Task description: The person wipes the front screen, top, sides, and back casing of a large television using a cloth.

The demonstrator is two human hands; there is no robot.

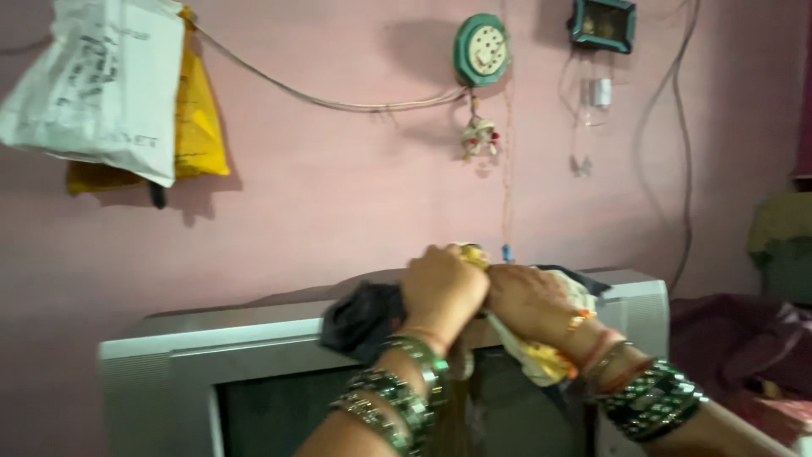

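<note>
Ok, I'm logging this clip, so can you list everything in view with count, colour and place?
television: one, silver-grey, bottom centre against wall
cloths: several, white-yellow and dark, bundled on television top
bags: two, white and yellow, hanging top left
round socket: one, green, upper wall
wire: one, pale, strung along wall
wall: pink, behind
bangles: many, green, both wrists
left hand: on the cloths
right hand: on the cloths

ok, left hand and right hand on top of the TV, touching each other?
Touching. The head view shows the left hand pressed against the right hand with no gap, both gripping bunched cloth on the grey television.
</note>
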